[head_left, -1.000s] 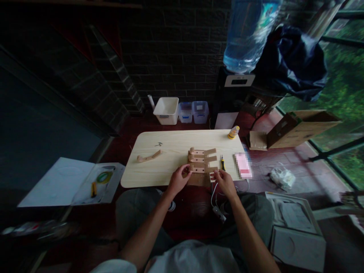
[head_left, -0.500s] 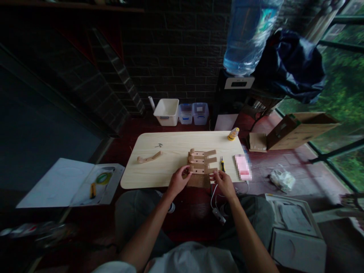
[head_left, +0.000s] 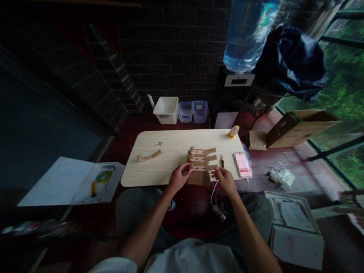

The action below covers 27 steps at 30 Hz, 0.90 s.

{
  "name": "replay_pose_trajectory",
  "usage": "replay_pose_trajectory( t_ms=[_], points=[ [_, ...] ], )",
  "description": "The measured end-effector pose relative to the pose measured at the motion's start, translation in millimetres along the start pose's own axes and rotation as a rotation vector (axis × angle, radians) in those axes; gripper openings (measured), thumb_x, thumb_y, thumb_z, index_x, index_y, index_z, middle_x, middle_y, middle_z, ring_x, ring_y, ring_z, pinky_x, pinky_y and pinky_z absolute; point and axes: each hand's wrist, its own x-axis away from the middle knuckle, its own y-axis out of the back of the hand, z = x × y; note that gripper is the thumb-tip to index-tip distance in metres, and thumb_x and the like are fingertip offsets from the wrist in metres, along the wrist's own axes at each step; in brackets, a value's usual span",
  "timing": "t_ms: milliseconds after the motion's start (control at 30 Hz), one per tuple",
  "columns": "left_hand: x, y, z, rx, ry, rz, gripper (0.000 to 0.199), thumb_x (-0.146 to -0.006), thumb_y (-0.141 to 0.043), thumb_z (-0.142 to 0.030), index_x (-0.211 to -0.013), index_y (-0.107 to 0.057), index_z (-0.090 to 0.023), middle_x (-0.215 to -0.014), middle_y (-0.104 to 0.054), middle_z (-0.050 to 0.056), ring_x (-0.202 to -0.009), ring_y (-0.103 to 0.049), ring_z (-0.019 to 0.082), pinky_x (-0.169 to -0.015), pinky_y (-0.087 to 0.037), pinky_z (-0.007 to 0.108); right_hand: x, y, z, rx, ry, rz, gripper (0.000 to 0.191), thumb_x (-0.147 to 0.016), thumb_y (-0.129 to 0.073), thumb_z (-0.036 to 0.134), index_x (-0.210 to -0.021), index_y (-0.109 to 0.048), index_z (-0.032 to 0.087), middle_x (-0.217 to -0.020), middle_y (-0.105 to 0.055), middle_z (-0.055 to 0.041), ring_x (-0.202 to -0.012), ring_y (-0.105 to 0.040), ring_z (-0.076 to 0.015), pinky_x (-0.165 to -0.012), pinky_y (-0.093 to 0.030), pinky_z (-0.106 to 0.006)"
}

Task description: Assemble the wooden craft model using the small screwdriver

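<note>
Three curved wooden hooks lie side by side across a brown wooden board (head_left: 199, 179) at the table's near edge. Dark holes dot their flat middles. Closed at the left end of the nearest wooden hook (head_left: 198, 167) are the fingers of my left hand (head_left: 178, 178). My right hand (head_left: 226, 180) pinches that hook's right end, its other fingers partly curled below. The middle wooden hook (head_left: 200, 158) and the far wooden hook (head_left: 201, 151) sit just beyond, untouched. Farther left, a separate wooden hook (head_left: 149, 156) rests on the table.
On the pale table (head_left: 170, 138) are a few small screws (head_left: 158, 143), a black-and-yellow screwdriver (head_left: 222, 162), a yellow-based clear container (head_left: 233, 132) and a blurred pink item (head_left: 242, 165). Plastic bins (head_left: 166, 110) stand behind. A white cable (head_left: 213, 195) hangs near my right knee.
The nearest hook has shifted very slightly away from me, with both hands staying at its ends. The whole view has moved a little. Other things lie as before.
</note>
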Motion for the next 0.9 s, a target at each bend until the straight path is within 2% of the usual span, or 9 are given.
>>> replay_pose_trajectory(
  t_ms=[100,333,633,900],
  points=[
    [-3.6,0.4,-0.9,-0.003,-0.01,-0.012,0.037,-0.091,-0.065,-0.039,-0.125,-0.064,-0.023,-0.106,-0.076,0.005,-0.093,-0.073,0.019,-0.088,-0.06,0.034,-6.8,4.2,7.8,0.073,0.002,-0.01,0.063,-0.091,-0.045,0.075,-0.092,-0.07,0.018,-0.086,-0.079,-0.013,-0.078,-0.076,-0.0258,-0.067,-0.057,-0.031],
    [-12.1,3.5,-7.7,0.003,-0.035,-0.034,0.039,-0.092,-0.064,-0.04,-0.128,-0.063,-0.023,-0.109,-0.076,0.006,-0.092,-0.073,0.019,-0.087,-0.06,0.033,-23.2,9.0,18.0,0.157,-0.002,-0.041,0.063,-0.094,-0.042,0.073,-0.092,-0.072,0.017,-0.088,-0.08,-0.0127,-0.072,-0.076,-0.023,-0.062,-0.054,-0.029],
    [3.6,0.2,1.1,-0.01,-0.02,-0.016,0.038,-0.092,-0.063,-0.04,-0.127,-0.063,-0.024,-0.11,-0.075,0.006,-0.093,-0.072,0.019,-0.087,-0.059,0.033,-5.5,5.6,7.8,0.179,-0.029,0.008,0.061,-0.096,-0.041,0.071,-0.087,-0.07,0.018,-0.086,-0.079,-0.0119,-0.072,-0.076,-0.0219,-0.063,-0.054,-0.028],
    [6.1,2.4,-1.1,0.011,-0.012,-0.002,0.038,-0.092,-0.063,-0.039,-0.127,-0.063,-0.024,-0.108,-0.075,0.006,-0.093,-0.071,0.019,-0.087,-0.059,0.033,-2.0,2.9,3.9,0.162,-0.025,0.008,0.06,-0.096,-0.04,0.069,-0.09,-0.069,0.017,-0.087,-0.079,-0.0128,-0.073,-0.076,-0.0231,-0.065,-0.055,-0.029]
  ],
)
